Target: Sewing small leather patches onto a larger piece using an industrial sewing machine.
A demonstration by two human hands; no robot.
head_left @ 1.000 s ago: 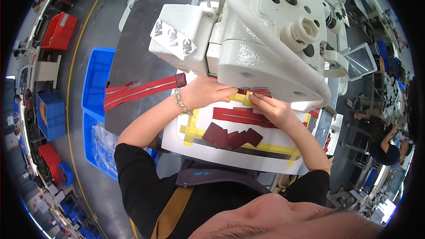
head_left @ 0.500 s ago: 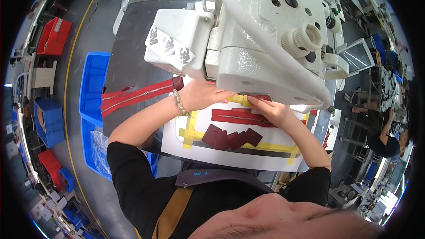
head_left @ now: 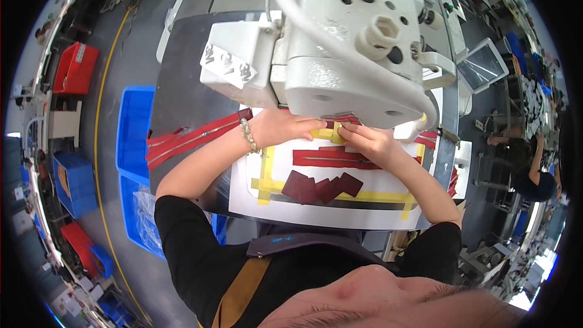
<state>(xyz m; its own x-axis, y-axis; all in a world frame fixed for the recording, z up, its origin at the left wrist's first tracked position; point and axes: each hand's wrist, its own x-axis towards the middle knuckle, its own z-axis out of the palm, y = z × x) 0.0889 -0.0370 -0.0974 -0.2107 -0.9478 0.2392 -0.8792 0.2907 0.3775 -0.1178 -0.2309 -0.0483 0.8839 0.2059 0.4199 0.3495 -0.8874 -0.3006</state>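
Note:
Under the head of a white sewing machine (head_left: 346,79), both my hands meet at a small yellow block (head_left: 328,133). My left hand (head_left: 280,129), with a beaded bracelet at the wrist, reaches in from the left, its index fingertip and thumb at a dark red patch (head_left: 330,124) by the block. From the right, my right hand (head_left: 371,142) has its fingers closed at the edge of a red zipper (head_left: 347,119), partly hidden beneath the machine head. Nearer me lies another red zipper (head_left: 331,158). Several dark red square patches (head_left: 322,188) overlap below it.
Long red zippers (head_left: 200,137) lie left of my forearm. A white sheet bordered with yellow tape (head_left: 264,176) covers the work surface. Blue bins (head_left: 135,127) stand beyond the table's left edge. More red pieces (head_left: 428,140) lie at the right. Farther right, another person (head_left: 537,179) is seen.
My view has shifted slightly, so the machine appears farther left. The right fingers have moved a little, and more of the zipper beneath the machine head shows. Both hands stay at the yellow block.

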